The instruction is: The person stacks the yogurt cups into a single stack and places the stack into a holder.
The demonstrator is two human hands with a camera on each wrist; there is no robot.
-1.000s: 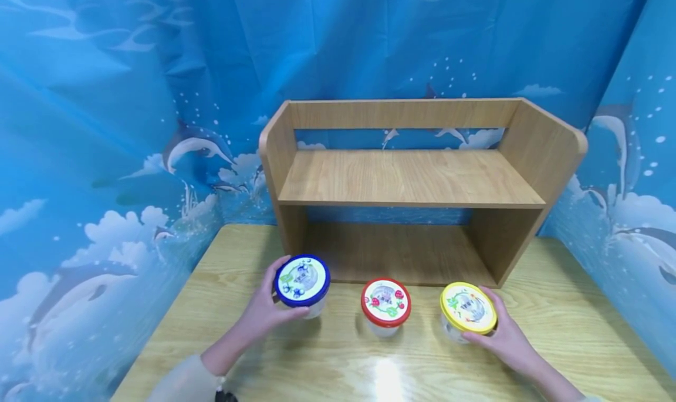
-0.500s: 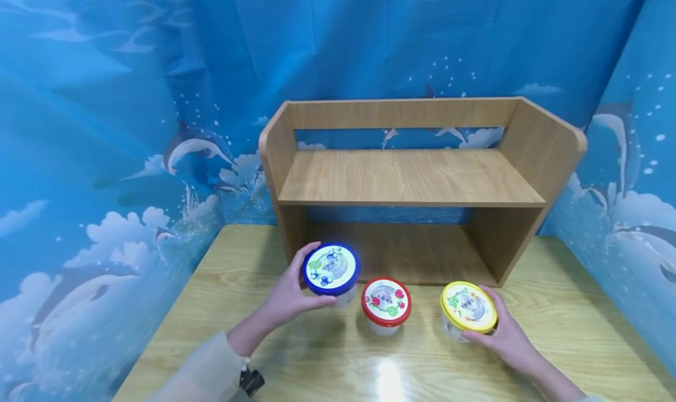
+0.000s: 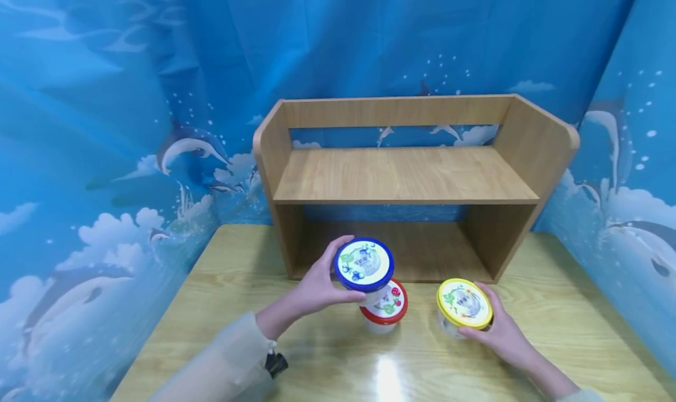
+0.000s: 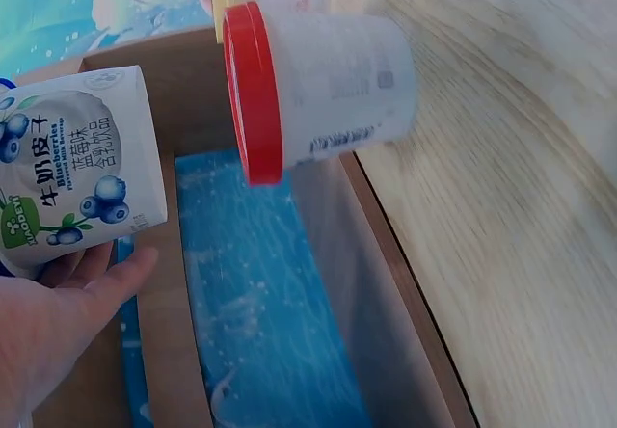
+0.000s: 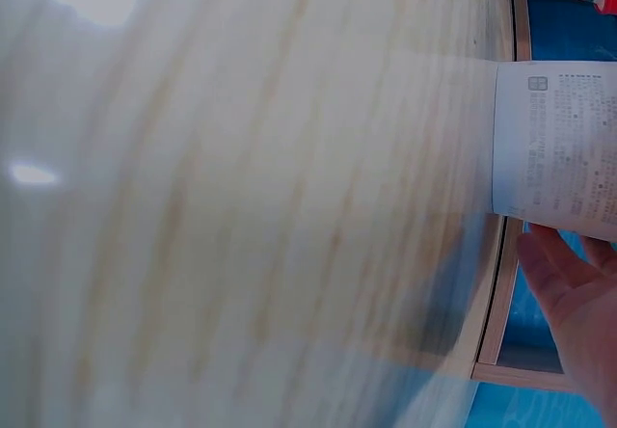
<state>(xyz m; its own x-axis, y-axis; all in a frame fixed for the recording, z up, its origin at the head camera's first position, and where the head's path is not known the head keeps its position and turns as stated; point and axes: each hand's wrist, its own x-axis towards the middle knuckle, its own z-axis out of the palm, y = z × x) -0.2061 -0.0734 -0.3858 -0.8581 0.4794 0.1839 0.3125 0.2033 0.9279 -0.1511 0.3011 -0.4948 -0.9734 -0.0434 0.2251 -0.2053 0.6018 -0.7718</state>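
In the head view my left hand [image 3: 320, 284] grips the blue-lidded cup [image 3: 364, 264], held up so that it overlaps part of the red-lidded cup [image 3: 388, 308] standing on the table. My right hand [image 3: 504, 333] has its thumb and fingers around the yellow-lidded cup [image 3: 463, 304] at the right. The left wrist view shows blueberries printed on the gripped cup [image 4: 82, 168], with the red-lidded cup [image 4: 328, 86] beside it. In the right wrist view, my fingers touch the side of a pale cup [image 5: 559, 148].
A two-level wooden shelf [image 3: 406, 173] stands at the back of the table [image 3: 227, 273], behind the cups. Blue curtains [image 3: 105, 155] with dolphins hang behind and at both sides.
My left hand has carried the blue-lidded cup up and to the right, from the left of the red-lidded cup to over its edge. My right hand keeps its hold on the yellow-lidded cup.
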